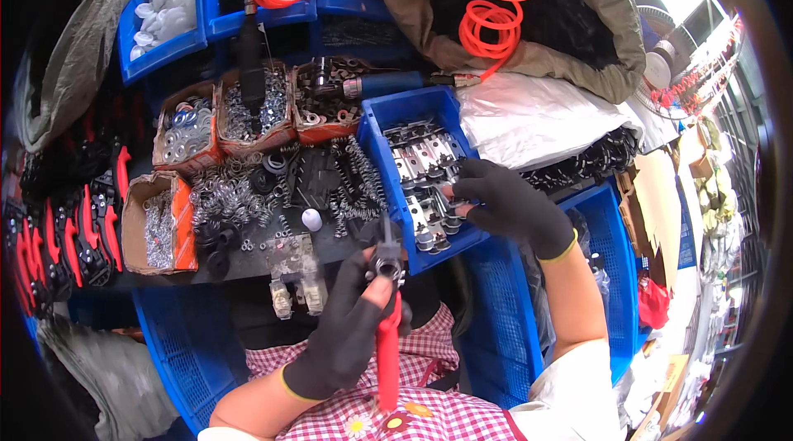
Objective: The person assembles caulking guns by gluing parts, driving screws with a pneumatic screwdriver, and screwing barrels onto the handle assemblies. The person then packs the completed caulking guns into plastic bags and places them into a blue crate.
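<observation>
Checked red-and-white apron (471, 414) with flower motifs lies nearest the camera, at the lower edge. At far left, red-handled pruners (87, 226) are grouped together. Next, 4 open cardboard boxes (185, 226) hold small metal hardware: 3 at the back, 1 in front. To their right, coil springs (351, 193) and 1 white cap (311, 220) lie loose on the bench. Left hand (341, 346), in a black glove with bare fingertips, is wrapped around 1 red-handled tool (387, 358), which is in front of the apron; the thumb bears on its metal head. Beyond it, 1 blue bin (450, 253) contains metal brackets (425, 158). Right hand (514, 211), gloved alike, reaches over the bin's right side, fingers bent, fingertips at the brackets; whether they pinch 1 cannot be determined. At far right: 1 fan (658, 69).
</observation>
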